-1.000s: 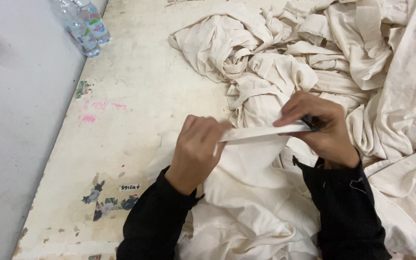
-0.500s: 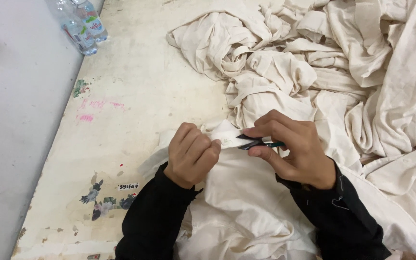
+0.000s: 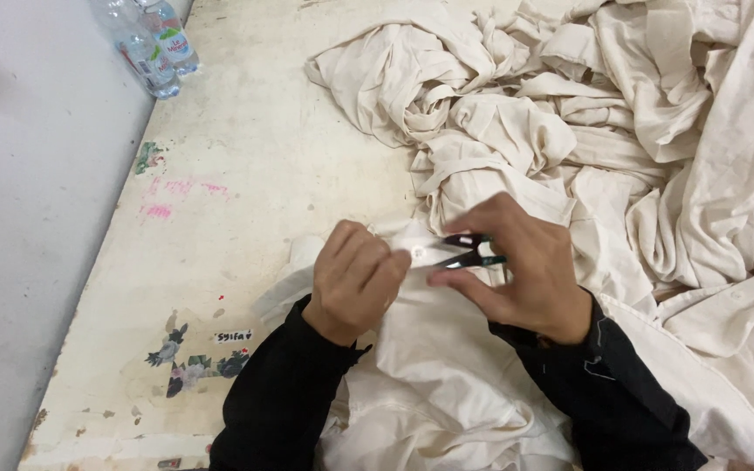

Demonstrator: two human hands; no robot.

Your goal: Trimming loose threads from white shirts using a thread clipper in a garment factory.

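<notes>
The person stood over the tabletop [image 3: 246, 201] with a cream garment [image 3: 447, 384] drawn up in front of them, and the step in hand looked to me like trimming loose thread off a folded edge of it. The left hand [image 3: 355, 279] was curled shut, its fingers [image 3: 368, 262] pressed together and pinching a small flap of that cloth just at its three o'clock side. The right hand [image 3: 521, 275] held a pair of small thread snips [image 3: 464, 253], thumb below and fingers [image 3: 482, 218] above, squeezing the black handles; the pale blades pointed toward nine o'clock and met the pinched flap, so the tool and the cloth were touching between the two hands. Whether the blades were fully closed I could not tell. The next move, as I judged it, called for keeping the flap taut and the tips only on the thread, not the weave. A big heap of the same cream cloth [image 3: 586, 113] lay from twelve to three o'clock, and two plastic bottles [image 3: 152, 44] stood off at eleven o'clock, well apart
</notes>
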